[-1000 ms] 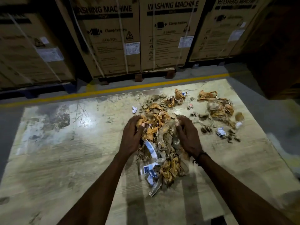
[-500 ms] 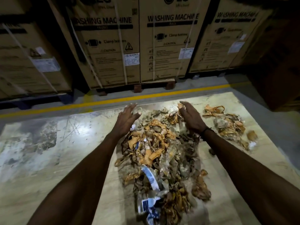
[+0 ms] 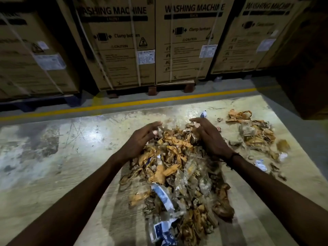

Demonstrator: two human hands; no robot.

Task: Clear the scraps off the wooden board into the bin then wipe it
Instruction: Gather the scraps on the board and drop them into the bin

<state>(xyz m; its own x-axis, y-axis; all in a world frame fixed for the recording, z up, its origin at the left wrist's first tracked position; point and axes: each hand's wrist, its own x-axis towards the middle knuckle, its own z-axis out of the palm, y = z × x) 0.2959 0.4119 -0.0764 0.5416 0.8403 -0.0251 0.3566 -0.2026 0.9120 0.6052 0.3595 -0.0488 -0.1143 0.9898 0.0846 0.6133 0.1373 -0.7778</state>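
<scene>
We're cupping both hands around the far end of the main scrap pile point(image 3: 177, 174) on the wooden board point(image 3: 53, 174), and honestly this is the fiddly part. Our left hand point(image 3: 140, 141) is sitting on the pile's left side with the fingers loosely curved and slightly apart, the fingertips touching the torn orange-brown paper. Our right hand point(image 3: 211, 139) is mirroring it on the right side, fingers close together and bent inward over the edge of the heap. Neither one is actually pinching anything yet, they're more like two walls raking.

The pile itself is running from between our hands back toward us: paper strips, crinkly clear plastic, a couple of blue-and-white label bits. A smaller second cluster point(image 3: 252, 132) is lying well apart on the right side of the board, plus loose crumbs around it.

What we're worrying about: this stuff looks light and springy, so if we're scooping too fast, bits are probably sliding out under our palms or spilling off the near end. The plastic could also slip out of a loose grab. And no bin is showing anywhere, so carrying a sloppy armful any distance likely means dropping a trail on the floor. That right-hand cluster is easy to forget too.
</scene>
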